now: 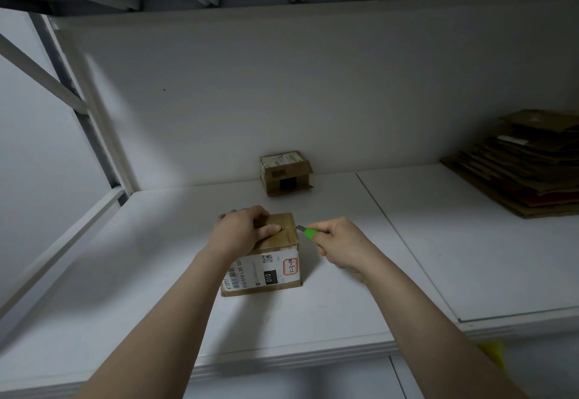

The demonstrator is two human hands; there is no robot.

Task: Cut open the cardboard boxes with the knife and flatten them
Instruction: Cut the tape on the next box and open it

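Observation:
A small brown cardboard box (pixel 282 254) with a white shipping label on its near side stands on the white shelf (pixel 156 257). My left hand (pixel 242 231) lies on the box's top, fingers curled over its far left edge and thumb along the taped seam. My right hand (pixel 343 246) grips a green utility knife (pixel 308 232). The blade tip sits at the box's top right edge. A second small cardboard box (pixel 285 173), with a label on top, stands at the back against the wall.
A stack of flattened cardboard (pixel 526 167) lies at the back right of the shelf. White metal frame posts (pixel 91 110) rise on the left, and a shelf deck spans overhead. A seam (pixel 404 242) splits the shelf board right of the box.

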